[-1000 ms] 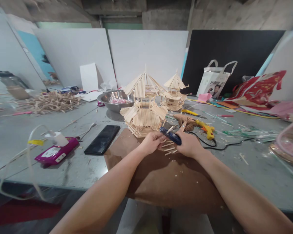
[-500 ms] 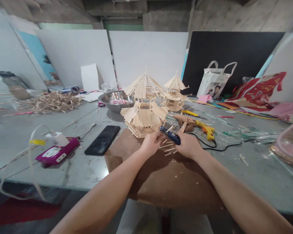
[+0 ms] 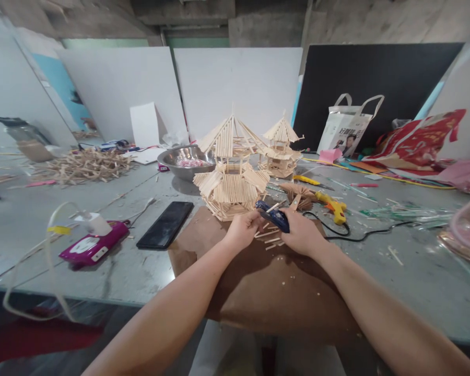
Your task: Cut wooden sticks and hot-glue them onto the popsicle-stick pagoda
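My right hand (image 3: 302,230) is closed around dark blue pliers (image 3: 276,218), which point left toward my other hand. My left hand (image 3: 243,230) has its fingers pinched together at the head of the pliers; whatever sits between the fingertips is too small to make out. Several short cut wooden sticks (image 3: 273,241) lie below the pliers on a brown board (image 3: 258,292). Just beyond my hands stands a pavilion model (image 3: 232,188) built of thin sticks, with a pointed roof over a wider lower tier.
A smaller stick pavilion (image 3: 281,151) and a steel bowl (image 3: 176,161) stand behind. To the right lie a yellow glue gun (image 3: 332,208) with a black cable and a yellow knife (image 3: 307,180). At left are a phone (image 3: 165,224), a purple power strip (image 3: 96,245) and a stick pile (image 3: 90,166).
The pliers have tilted slightly, and their handles look a little further apart. Both hands stay almost in the same place. The view has shifted slightly.
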`<control>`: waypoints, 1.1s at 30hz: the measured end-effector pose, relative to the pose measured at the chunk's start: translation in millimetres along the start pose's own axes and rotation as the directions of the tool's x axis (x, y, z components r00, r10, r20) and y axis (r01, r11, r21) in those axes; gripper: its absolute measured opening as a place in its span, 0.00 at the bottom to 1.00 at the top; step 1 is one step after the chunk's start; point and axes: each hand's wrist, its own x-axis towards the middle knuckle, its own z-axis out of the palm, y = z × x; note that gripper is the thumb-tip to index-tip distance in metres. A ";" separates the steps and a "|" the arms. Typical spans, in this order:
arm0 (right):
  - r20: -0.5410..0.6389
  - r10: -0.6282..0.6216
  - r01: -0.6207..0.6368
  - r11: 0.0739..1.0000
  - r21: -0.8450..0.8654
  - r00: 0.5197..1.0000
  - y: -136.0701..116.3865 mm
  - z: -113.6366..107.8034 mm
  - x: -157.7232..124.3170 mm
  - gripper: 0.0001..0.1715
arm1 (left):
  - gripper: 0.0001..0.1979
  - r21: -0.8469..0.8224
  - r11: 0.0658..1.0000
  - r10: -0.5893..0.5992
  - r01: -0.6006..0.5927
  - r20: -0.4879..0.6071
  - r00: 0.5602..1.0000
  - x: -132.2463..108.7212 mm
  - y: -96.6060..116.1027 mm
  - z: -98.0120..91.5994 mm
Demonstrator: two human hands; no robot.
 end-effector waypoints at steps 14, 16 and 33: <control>0.002 -0.064 0.064 0.996 0.058 0.998 2.6 0.0 0.6 0.30 | 0.15 -0.319 0.931 -0.150 0.177 0.105 0.983 -1.9 -1.4 6.0; 0.001 -0.059 0.059 0.997 0.052 0.998 1.8 0.8 0.4 0.30 | 0.13 -0.194 0.977 -0.084 0.088 0.026 0.996 -1.7 -0.4 4.8; -0.003 -0.102 0.102 0.990 0.096 0.995 8.4 2.7 1.3 0.31 | 0.17 -0.628 0.746 -0.146 0.221 0.169 0.975 -2.3 0.6 13.1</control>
